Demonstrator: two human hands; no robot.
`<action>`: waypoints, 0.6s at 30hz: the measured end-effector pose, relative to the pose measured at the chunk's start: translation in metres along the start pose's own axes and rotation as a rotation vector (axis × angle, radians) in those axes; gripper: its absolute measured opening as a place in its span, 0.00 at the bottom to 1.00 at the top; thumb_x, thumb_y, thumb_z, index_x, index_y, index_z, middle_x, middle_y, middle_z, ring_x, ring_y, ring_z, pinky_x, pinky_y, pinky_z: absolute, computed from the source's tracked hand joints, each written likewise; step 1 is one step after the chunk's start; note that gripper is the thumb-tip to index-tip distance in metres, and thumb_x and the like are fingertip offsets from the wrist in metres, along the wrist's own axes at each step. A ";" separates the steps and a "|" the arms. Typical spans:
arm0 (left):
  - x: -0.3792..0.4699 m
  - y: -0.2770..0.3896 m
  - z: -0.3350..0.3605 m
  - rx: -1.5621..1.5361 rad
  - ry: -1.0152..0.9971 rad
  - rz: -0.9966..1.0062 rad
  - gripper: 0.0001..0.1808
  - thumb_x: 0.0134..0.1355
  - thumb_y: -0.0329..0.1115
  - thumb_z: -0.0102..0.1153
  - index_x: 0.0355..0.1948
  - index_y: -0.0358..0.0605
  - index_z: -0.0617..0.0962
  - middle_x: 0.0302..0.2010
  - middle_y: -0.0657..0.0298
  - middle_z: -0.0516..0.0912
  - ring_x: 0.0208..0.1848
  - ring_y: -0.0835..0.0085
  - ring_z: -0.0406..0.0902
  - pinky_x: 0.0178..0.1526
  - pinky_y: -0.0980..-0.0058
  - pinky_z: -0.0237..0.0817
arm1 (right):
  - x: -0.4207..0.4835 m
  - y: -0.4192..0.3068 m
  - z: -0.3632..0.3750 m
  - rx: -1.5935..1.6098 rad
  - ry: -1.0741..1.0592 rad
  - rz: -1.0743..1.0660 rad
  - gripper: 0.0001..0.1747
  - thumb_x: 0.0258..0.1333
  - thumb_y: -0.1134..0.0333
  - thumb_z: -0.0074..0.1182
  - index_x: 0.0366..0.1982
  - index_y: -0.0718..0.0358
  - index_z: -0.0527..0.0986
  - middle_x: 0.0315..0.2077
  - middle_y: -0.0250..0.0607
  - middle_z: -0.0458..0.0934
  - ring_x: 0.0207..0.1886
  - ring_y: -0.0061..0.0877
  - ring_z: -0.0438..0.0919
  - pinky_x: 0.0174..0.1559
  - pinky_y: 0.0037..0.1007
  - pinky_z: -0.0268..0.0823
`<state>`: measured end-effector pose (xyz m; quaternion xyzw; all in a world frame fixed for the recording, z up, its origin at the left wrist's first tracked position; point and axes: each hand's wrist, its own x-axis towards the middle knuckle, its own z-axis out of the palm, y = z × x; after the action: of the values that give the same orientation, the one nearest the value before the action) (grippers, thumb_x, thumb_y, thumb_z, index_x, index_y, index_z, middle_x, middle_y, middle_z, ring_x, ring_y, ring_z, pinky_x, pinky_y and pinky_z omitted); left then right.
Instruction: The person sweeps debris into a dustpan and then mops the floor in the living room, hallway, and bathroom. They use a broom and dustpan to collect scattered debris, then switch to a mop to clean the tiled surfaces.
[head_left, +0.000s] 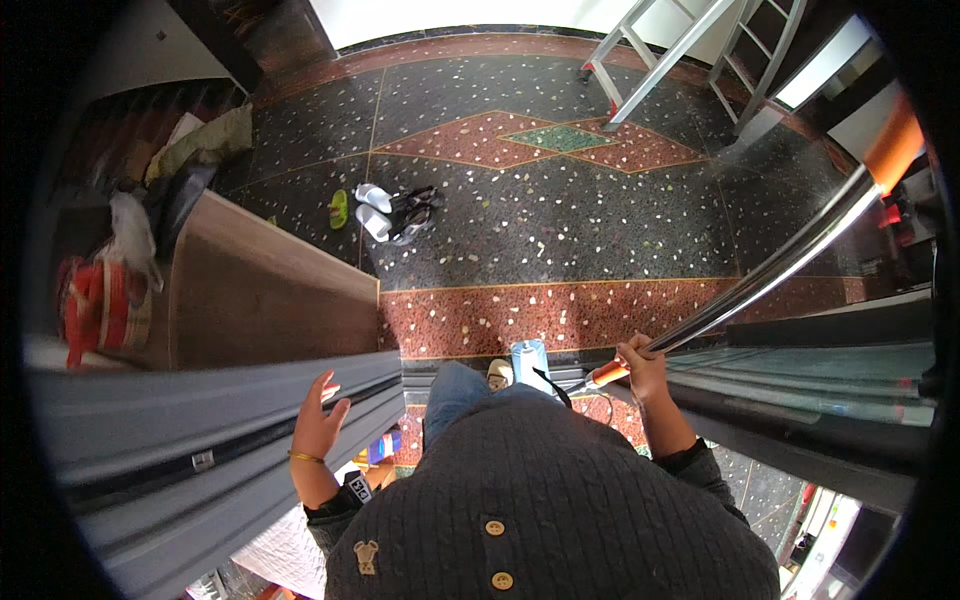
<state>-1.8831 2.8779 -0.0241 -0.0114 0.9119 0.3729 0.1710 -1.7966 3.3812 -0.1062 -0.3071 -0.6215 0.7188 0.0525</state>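
My right hand (643, 365) is closed around a long metal pole (757, 281) with orange sections at both ends. The pole slants from beside my legs up to the far right. Near its lower end a black strap hangs over a light blue and white object (531, 360) by my foot; what it is I cannot tell. My left hand (319, 420) is raised beside the grey door frame (225, 427), fingers apart and holding nothing. A beige shoe (499, 373) shows between my jeans and the blue object.
An aluminium stepladder (660, 64) stands at the far right. White shoes (373, 196), dark sandals (415, 217) and a green slipper (339, 209) lie on the terrazzo floor. A brown wooden panel (277, 292) is at left, a glass door (795, 382) at right.
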 end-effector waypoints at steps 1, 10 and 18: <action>0.019 0.004 -0.002 0.007 -0.036 -0.034 0.31 0.54 0.31 0.59 0.60 0.44 0.65 0.50 0.52 0.76 0.55 0.62 0.71 0.56 0.68 0.60 | 0.014 -0.003 0.005 -0.021 0.018 -0.007 0.13 0.49 0.74 0.56 0.16 0.59 0.66 0.16 0.29 0.67 0.22 0.16 0.66 0.27 0.22 0.57; 0.282 0.057 -0.008 0.094 -0.189 0.085 0.30 0.53 0.33 0.60 0.57 0.41 0.67 0.49 0.52 0.76 0.53 0.61 0.73 0.55 0.69 0.61 | 0.135 -0.031 0.021 -0.006 0.279 0.027 0.11 0.48 0.75 0.56 0.17 0.59 0.67 0.18 0.32 0.71 0.23 0.17 0.67 0.29 0.22 0.58; 0.548 0.242 0.033 0.199 -0.345 0.495 0.29 0.52 0.34 0.60 0.56 0.41 0.68 0.49 0.52 0.76 0.51 0.59 0.74 0.53 0.67 0.63 | 0.198 -0.099 0.024 -0.072 0.611 -0.103 0.06 0.42 0.78 0.52 0.18 0.62 0.69 0.21 0.35 0.72 0.29 0.22 0.70 0.38 0.27 0.61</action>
<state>-2.4246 3.1337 -0.0576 0.2912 0.8764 0.3087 0.2277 -1.9987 3.4726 -0.0883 -0.4789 -0.6168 0.5669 0.2623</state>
